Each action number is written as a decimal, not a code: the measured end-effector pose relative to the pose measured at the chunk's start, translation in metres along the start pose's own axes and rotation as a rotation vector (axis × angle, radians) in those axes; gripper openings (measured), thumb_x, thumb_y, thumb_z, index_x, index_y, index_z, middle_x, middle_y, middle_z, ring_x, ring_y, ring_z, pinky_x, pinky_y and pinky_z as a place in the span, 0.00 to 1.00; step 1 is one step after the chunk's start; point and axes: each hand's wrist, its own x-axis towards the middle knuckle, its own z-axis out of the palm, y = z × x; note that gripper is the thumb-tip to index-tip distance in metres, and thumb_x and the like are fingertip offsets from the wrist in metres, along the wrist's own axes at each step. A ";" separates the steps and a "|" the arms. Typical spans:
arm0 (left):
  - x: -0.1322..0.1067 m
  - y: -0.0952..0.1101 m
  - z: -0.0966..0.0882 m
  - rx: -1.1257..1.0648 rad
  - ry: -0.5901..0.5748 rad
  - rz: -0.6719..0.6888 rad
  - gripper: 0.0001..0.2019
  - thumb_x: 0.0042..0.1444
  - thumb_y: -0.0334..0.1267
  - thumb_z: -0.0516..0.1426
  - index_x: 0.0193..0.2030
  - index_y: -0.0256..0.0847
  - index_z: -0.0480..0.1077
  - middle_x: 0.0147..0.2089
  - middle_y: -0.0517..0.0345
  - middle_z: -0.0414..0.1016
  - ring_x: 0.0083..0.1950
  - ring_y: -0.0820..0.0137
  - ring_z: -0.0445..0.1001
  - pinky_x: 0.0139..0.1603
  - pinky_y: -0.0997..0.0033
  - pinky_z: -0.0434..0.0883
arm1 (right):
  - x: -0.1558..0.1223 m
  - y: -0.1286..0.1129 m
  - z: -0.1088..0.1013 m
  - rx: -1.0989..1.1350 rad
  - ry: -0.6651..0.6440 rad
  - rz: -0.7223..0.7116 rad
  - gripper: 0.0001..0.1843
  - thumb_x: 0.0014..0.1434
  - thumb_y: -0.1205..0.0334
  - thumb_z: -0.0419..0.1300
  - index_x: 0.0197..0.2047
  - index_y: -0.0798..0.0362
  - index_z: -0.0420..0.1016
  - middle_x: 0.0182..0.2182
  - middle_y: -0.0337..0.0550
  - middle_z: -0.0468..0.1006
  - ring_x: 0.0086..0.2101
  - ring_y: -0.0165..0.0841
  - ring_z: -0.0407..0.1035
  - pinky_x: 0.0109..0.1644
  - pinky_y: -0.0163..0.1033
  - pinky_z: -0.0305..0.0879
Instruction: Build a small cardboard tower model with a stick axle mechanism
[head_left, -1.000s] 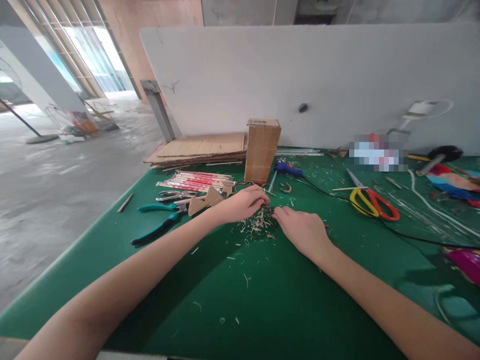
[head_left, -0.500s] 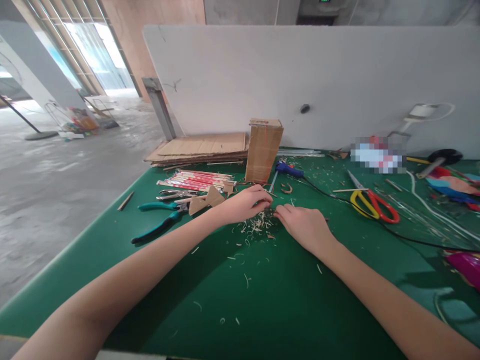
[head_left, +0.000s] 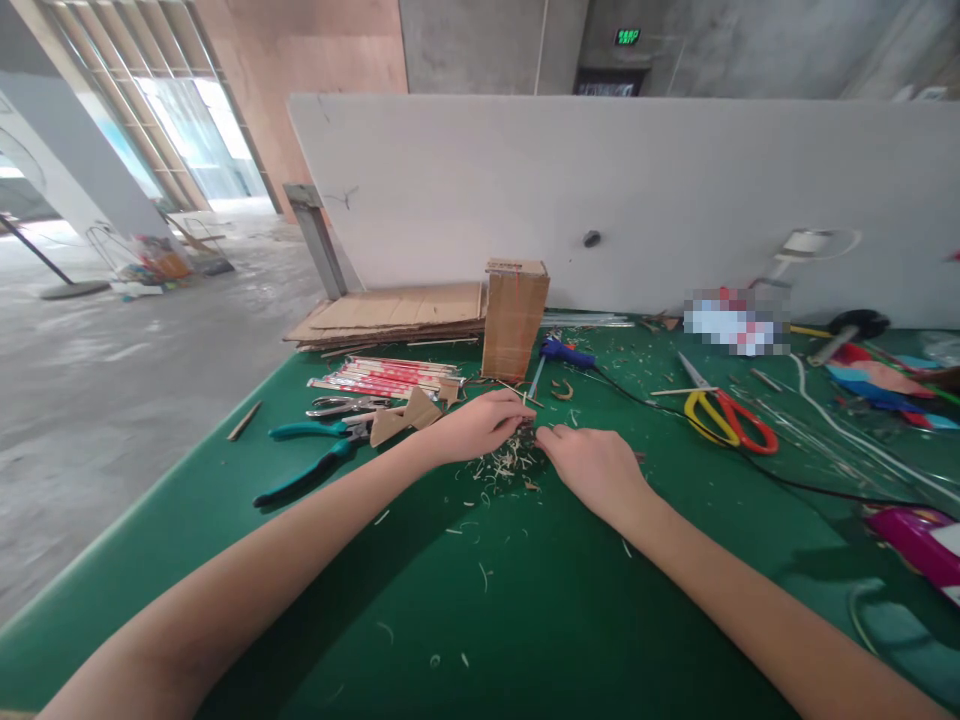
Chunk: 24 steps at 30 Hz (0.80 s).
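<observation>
My left hand (head_left: 486,425) and my right hand (head_left: 591,465) meet fingertip to fingertip above a small heap of pale curled shavings (head_left: 508,464). The fingers of both hands are closed in a pinch. A little brown bit shows between them, too small and covered to name. Right behind the hands stands a tall cardboard box (head_left: 514,325), upright. A blue glue gun (head_left: 568,353) lies just beyond my right hand. By my left forearm are cut cardboard pieces (head_left: 405,417) and teal-handled pliers (head_left: 311,465).
Wrapped chopsticks (head_left: 390,377) and stacked cardboard sheets (head_left: 397,312) lie at the back left. Scissors (head_left: 724,415) with yellow and red handles rest to the right, beside a black cable (head_left: 795,481). A white board (head_left: 450,190) closes off the table's back edge. A magenta object (head_left: 911,535) sits at far right.
The view has tipped up a little, so everything sits lower in the picture. My two hands have drawn closer together, fingertips nearly touching over the shavings.
</observation>
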 end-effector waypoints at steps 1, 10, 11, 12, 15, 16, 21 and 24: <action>0.000 0.000 0.000 -0.007 0.002 -0.010 0.16 0.63 0.32 0.44 0.51 0.37 0.70 0.45 0.49 0.70 0.46 0.68 0.70 0.49 0.65 0.69 | 0.000 0.000 0.000 0.000 -0.008 -0.008 0.08 0.63 0.64 0.49 0.38 0.50 0.69 0.27 0.37 0.76 0.23 0.31 0.70 0.22 0.37 0.37; -0.001 0.003 -0.001 0.002 0.002 0.016 0.16 0.64 0.32 0.44 0.51 0.37 0.69 0.46 0.50 0.70 0.47 0.69 0.70 0.50 0.66 0.69 | -0.003 -0.002 0.002 0.042 -0.086 -0.020 0.09 0.64 0.63 0.48 0.38 0.50 0.69 0.26 0.38 0.77 0.24 0.34 0.73 0.22 0.36 0.43; -0.001 0.004 -0.001 0.004 -0.002 0.017 0.16 0.64 0.32 0.44 0.51 0.38 0.69 0.46 0.50 0.70 0.47 0.69 0.70 0.50 0.65 0.69 | -0.003 -0.002 0.002 0.047 -0.074 -0.013 0.10 0.65 0.62 0.47 0.37 0.50 0.69 0.27 0.38 0.77 0.24 0.34 0.73 0.22 0.36 0.43; 0.000 0.004 -0.001 0.005 -0.005 0.016 0.16 0.64 0.32 0.44 0.51 0.38 0.69 0.46 0.50 0.70 0.47 0.69 0.70 0.50 0.65 0.69 | -0.004 -0.003 0.002 0.049 -0.060 -0.005 0.11 0.65 0.62 0.47 0.37 0.50 0.69 0.27 0.38 0.77 0.25 0.34 0.73 0.22 0.36 0.42; -0.001 0.001 -0.002 0.006 0.000 0.011 0.16 0.63 0.31 0.44 0.50 0.39 0.69 0.47 0.50 0.70 0.48 0.69 0.70 0.51 0.64 0.69 | -0.003 -0.003 0.001 0.034 -0.001 0.013 0.14 0.66 0.60 0.45 0.35 0.50 0.69 0.27 0.39 0.77 0.25 0.33 0.72 0.22 0.36 0.40; -0.001 0.000 -0.002 0.005 0.002 0.009 0.16 0.63 0.31 0.44 0.50 0.39 0.69 0.47 0.50 0.70 0.48 0.68 0.70 0.51 0.64 0.69 | -0.003 -0.003 0.001 0.025 0.021 0.022 0.15 0.67 0.60 0.44 0.35 0.51 0.69 0.27 0.39 0.77 0.25 0.32 0.72 0.22 0.36 0.39; -0.003 -0.002 -0.004 -0.008 -0.021 -0.027 0.16 0.63 0.31 0.44 0.51 0.37 0.69 0.46 0.50 0.71 0.48 0.68 0.70 0.51 0.63 0.69 | -0.002 -0.003 0.004 0.011 0.024 0.052 0.15 0.66 0.59 0.44 0.34 0.51 0.69 0.25 0.38 0.77 0.23 0.32 0.72 0.22 0.37 0.35; -0.004 0.002 -0.007 -0.041 -0.031 -0.035 0.15 0.63 0.31 0.45 0.50 0.38 0.69 0.47 0.50 0.72 0.48 0.69 0.70 0.51 0.64 0.69 | -0.003 -0.005 0.006 0.005 -0.036 0.031 0.13 0.65 0.58 0.47 0.36 0.50 0.70 0.24 0.38 0.78 0.19 0.32 0.70 0.21 0.36 0.36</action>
